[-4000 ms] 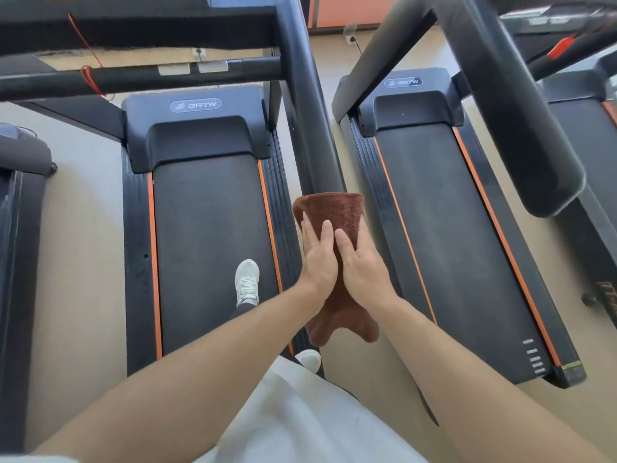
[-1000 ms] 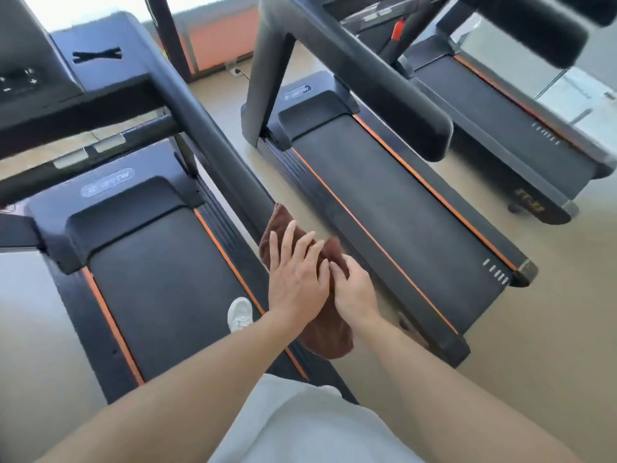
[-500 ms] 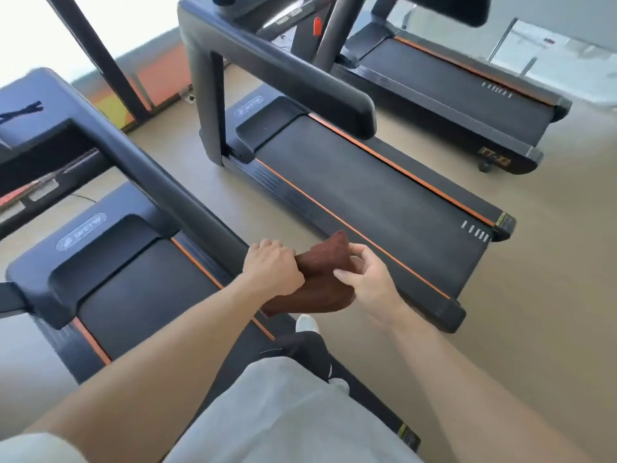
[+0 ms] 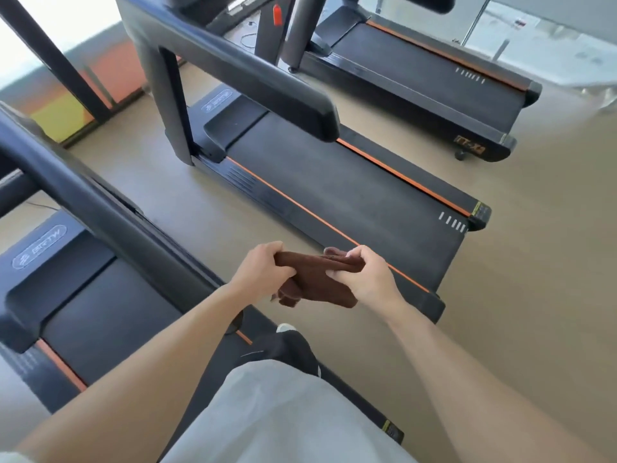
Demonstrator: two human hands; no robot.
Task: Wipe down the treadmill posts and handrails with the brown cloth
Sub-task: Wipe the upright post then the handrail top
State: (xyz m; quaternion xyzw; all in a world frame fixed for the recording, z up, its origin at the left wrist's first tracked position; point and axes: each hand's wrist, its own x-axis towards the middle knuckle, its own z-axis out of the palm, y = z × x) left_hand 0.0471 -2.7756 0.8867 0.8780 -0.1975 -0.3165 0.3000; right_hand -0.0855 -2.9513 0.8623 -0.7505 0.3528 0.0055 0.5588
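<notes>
Overhead, from the head view: held the brown cloth (image 4: pixel 317 279) in both hands, clear of the near treadmill (image 4: pixel 83 295), just off the end of its long slanted handrail (image 4: pixel 110 212) and above the strip of tan floor (image 4: pixel 207 208) between two machines. Gripped the cloth's left end in the left hand (image 4: pixel 263 272), fingers curled over the top fold; pinched the right end in the right hand (image 4: pixel 364 275), thumb and fingers closed on the fabric. Hung loose and bunched below the knuckles, soft terry pile, dull brown.

Counted three treadmills: the near one underfoot, a middle treadmill (image 4: pixel 350 188) across the floor strip, a far treadmill (image 4: pixel 434 71) beyond a second, wider gap. Saw an open stretch of floor to the right of all three rear edges, unbroken to the frame's right side.

Noted matte black belts, thin orange side stripes, rounded dark grey motor covers, smooth squared handrails with blunt rounded ends. Noted one upright post (image 4: pixel 173 105) on the middle machine, flat-sided and rising from the deck's front left corner. Glimpsed one white shoe toe (image 4: pixel 285 327) at the near deck's right edge, beneath the cloth.
</notes>
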